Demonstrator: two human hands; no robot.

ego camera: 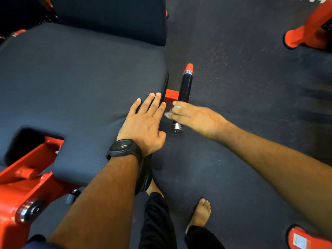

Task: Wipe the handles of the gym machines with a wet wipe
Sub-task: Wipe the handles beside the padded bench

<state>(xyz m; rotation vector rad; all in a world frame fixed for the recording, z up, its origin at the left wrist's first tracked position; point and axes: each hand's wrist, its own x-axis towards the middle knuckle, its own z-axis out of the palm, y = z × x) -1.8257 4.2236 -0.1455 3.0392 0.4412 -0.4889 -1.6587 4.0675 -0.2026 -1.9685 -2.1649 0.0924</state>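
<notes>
Status: beside seat pad [71,78] right edge, handle [186,85] wiping appears under way.
Left hand [143,123] rests on pad, fingers spread; right hand [194,117] clasps wet wipe [168,115] around handle's lower end; upper grip probably remains.

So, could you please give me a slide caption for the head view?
Right grip holds a wet wipe around the machine's black handle; left grip rests flat on the seat pad.
</notes>
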